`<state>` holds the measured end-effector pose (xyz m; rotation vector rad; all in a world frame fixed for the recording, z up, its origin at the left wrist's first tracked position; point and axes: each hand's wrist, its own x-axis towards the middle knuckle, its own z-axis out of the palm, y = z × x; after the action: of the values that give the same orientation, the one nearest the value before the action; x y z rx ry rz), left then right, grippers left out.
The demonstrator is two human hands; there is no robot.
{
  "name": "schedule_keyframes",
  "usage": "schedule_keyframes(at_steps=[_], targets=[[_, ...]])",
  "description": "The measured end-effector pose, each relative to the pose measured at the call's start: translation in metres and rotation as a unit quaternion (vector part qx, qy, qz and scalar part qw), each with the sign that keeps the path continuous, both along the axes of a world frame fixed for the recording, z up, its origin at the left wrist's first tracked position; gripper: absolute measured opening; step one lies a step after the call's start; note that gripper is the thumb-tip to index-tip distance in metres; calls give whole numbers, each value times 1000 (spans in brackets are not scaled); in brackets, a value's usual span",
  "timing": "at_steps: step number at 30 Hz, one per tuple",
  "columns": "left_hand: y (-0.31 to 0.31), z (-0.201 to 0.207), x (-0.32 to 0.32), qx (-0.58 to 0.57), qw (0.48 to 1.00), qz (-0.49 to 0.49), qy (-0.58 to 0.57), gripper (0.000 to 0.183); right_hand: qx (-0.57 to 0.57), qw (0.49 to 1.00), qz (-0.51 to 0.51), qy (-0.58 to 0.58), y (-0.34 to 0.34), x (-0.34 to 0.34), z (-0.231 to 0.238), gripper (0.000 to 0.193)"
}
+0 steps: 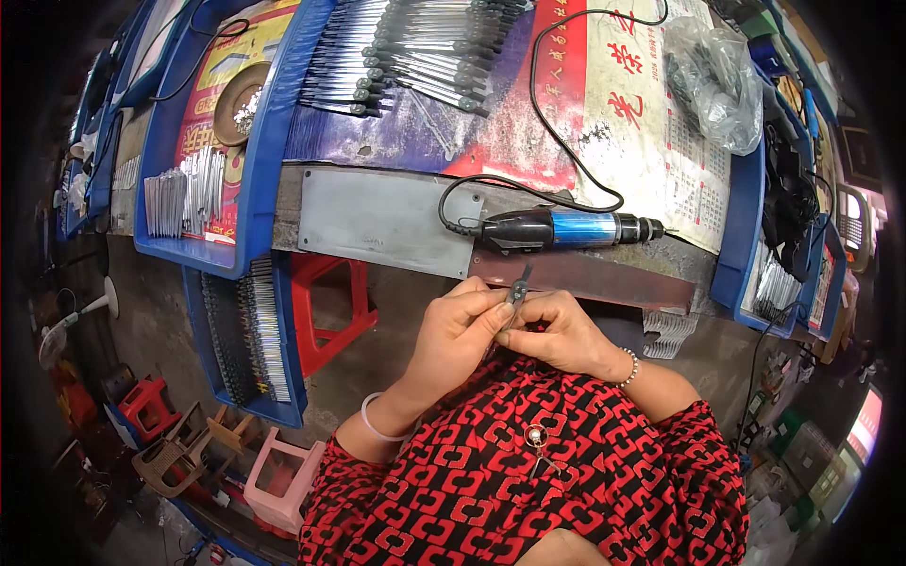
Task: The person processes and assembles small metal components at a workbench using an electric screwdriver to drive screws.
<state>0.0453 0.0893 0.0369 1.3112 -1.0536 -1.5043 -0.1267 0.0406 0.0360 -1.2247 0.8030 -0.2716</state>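
My left hand and my right hand meet in front of my chest, by the bench's near edge. Between their fingertips they pinch a slim dark piece with a round joint near its upper end. Its lower part is hidden by my fingers. Just beyond them, a blue and black electric screwdriver lies along the bench edge, bit to the right, its cable looping away. Rows of silver strips with black ends lie side by side at the far side of the bench.
On the left, a blue tray holds upright silver strips and a brown bowl of small parts. Below it are a filled blue bin and a red stool. A clear plastic bag lies near the right-hand blue tray.
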Motion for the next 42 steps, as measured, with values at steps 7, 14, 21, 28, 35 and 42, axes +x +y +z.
schedule_keyframes(at_steps=[7,14,21,28,35,42], targets=[[-1,8,-1,114,989,51,85,17,15,1000,-3,-9,-5,4,-4,17],[-6,0,2,-44,996,9,-80,16,99,995,-10,-13,-7,6,-8,14],[-5,6,6,-75,992,-11,-101,18,103,995,4,-7,-4,7,-4,13],[-4,7,11,-78,991,-34,-107,17,82,996,-11,-29,0,9,-5,13],[-3,9,15,-76,990,-49,-113,16,69,997,13,-14,0,8,-2,14],[-8,3,25,12,993,-120,-15,23,127,991,52,-1,-5,4,1,13]])
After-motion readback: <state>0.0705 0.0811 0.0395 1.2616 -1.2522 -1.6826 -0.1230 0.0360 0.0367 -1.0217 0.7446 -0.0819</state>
